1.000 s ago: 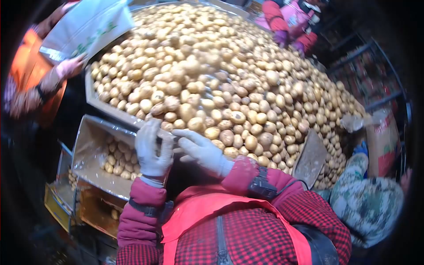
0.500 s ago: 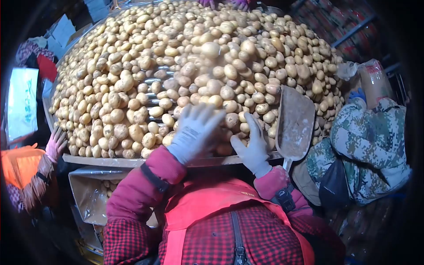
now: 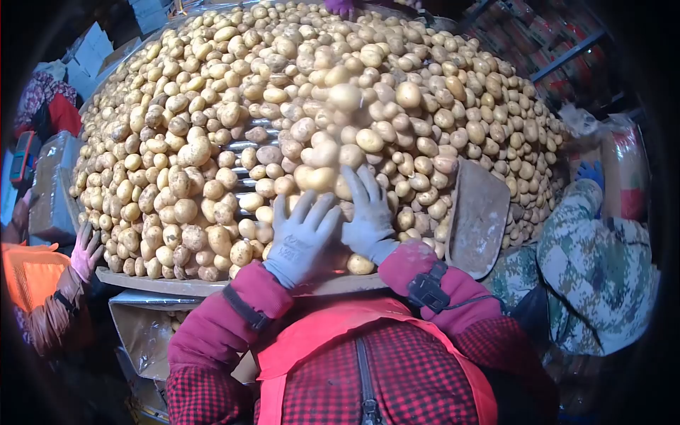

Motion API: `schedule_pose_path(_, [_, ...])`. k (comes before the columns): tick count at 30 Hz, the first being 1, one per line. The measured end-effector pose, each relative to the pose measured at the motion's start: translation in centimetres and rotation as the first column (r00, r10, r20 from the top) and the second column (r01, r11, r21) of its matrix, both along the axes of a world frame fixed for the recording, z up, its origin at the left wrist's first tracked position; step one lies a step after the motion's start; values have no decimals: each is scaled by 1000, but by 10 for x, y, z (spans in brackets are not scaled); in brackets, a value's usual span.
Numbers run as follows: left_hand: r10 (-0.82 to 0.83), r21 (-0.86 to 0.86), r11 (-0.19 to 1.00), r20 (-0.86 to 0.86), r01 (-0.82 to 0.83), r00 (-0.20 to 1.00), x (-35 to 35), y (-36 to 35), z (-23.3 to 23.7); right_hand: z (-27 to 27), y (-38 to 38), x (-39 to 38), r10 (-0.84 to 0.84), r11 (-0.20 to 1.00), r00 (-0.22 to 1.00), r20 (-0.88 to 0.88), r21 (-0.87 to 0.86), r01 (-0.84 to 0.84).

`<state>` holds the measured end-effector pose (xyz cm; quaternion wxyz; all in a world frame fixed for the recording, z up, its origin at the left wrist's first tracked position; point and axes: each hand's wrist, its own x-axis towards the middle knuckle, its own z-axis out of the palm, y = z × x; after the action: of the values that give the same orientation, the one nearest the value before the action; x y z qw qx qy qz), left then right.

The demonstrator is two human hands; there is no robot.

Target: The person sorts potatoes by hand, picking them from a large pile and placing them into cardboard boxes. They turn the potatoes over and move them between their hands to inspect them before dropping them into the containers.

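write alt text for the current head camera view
Two gloved hands, left and right, reach into a huge heap of potatoes; a scoop lies to their right, and co-workers stand around the edges.

Qty: potatoes (image 3: 185, 210), 100s, too many for exact no. Bench (image 3: 177, 286) x1. Scoop (image 3: 479, 219) x1. Metal bars (image 3: 246, 172) showing betw. potatoes: approx. 5, some part-hidden. Wearer's hands x2, i.e. L hand (image 3: 297, 237) + R hand (image 3: 369, 218). Others' hands: pink-gloved hand (image 3: 86, 252) x1, blue-gloved hand (image 3: 589, 175) x1, purple-gloved hand (image 3: 341, 7) min. 1 at top edge. Orange vest (image 3: 34, 275) x1, camo jacket (image 3: 602, 265) x1. Lined carton (image 3: 145, 336) below bench: min. 1. Red/blk device (image 3: 24, 160), far L, x1.
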<state>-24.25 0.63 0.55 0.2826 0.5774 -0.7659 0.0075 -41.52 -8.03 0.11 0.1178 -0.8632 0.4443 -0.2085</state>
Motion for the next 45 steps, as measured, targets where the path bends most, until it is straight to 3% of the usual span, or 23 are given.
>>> schedule_pose_path(2, [72, 20, 997, -39, -71, 997, 11, 1, 6, -8, -6, 21, 58, 998, 998, 27, -12, -58])
schedule_pose_path(3, [115, -18, 993, 11, -115, 993, 19, -3, -5, 2, -8, 36, 34, 994, 999, -3, 100, -33])
schedule_pose_path(5, [192, -83, 979, 87, -185, 978, 40, -13, -1, -7, -25, 64, 61, 968, 977, 206, 226, -108])
schedule_pose_path(7, [290, -81, 957, 152, -280, 945, 66, -21, -5, -18, -39, 102, 85, 975, 934, 346, 163, -149])
schedule_pose_path(9, [353, -54, 936, 113, -349, 929, 91, -23, 5, -10, -42, 138, 29, 964, 948, 318, 244, -111])
schedule_pose_path(11, [400, -59, 915, 237, -398, 885, 117, -18, 11, -18, -50, 166, 71, 980, 917, 393, 145, -139])
schedule_pose_path(12, [434, -27, 898, 230, -440, 871, 128, -16, 19, -17, -59, 183, 72, 947, 874, 480, 242, -210])
schedule_pose_path(14, [501, -45, 857, 306, -513, 810, 162, -17, 12, -14, -65, 214, 100, 959, 876, 472, 189, -211])
schedule_pose_path(16, [570, -16, 813, 226, -582, 790, 190, -17, 3, -7, -71, 244, 91, 946, 866, 492, 230, -230])
schedule_pose_path(17, [582, 2, 806, 176, -591, 794, 200, -18, -5, -8, -75, 262, 103, 966, 874, 476, 162, -202])
schedule_pose_path(20, [618, 45, 768, 210, -639, 758, 215, -33, 6, -4, -89, 294, 127, 957, 889, 440, 181, -226])
schedule_pose_path(23, [638, 72, 758, 121, -648, 760, 226, -39, -2, -8, -94, 320, 175, 974, 881, 441, 56, -222])
schedule_pose_path(26, [676, 90, 724, 111, -684, 729, 233, -47, -1, 0, -105, 340, 182, 943, 865, 468, 165, -288])
schedule_pose_path(29, [699, 14, 700, 187, -714, 690, 233, -45, -7, 7, -107, 344, 216, 899, 858, 466, 247, -361])
schedule_pose_path(31, [733, -98, 653, 332, -751, 594, 239, -37, -26, 13, -104, 336, 289, 868, 844, 452, 249, -430])
schedule_pose_path(34, [808, 81, 567, 138, -820, 572, 254, -47, -34, 19, -88, 295, 498, 782, 749, 438, 145, -606])
schedule_pose_path(35, [779, 15, 622, 86, -783, 621, 258, -44, -39, 23, -95, 281, 507, 748, 730, 459, 187, -637])
schedule_pose_path(37, [745, -65, 658, 203, -750, 635, 238, -46, -18, 7, -118, 254, 441, 803, 616, 652, 19, -596])
schedule_pose_path(39, [787, 13, 590, 215, -807, 579, 228, -52, -5, 45, -136, 210, 185, 828, 739, 648, 302, -472])
schedule_pose_path(41, [778, 26, 601, 208, -799, 593, 231, -55, 0, 43, -162, 177, 35, 780, 723, 690, 434, -451])
schedule_pose_path(43, [770, 111, 586, 231, -802, 595, 242, -58, 4, 51, -167, 148, -2, 757, 695, 719, 455, -469])
schedule_pose_path(44, [770, 68, 599, 225, -798, 597, 249, -59, 2, 55, -164, 140, -20, 748, 680, 733, 462, -477])
schedule_pose_path(45, [784, 102, 583, 191, -806, 591, 252, -61, 7, 55, -153, 134, 45, 752, 739, 673, 464, -468])
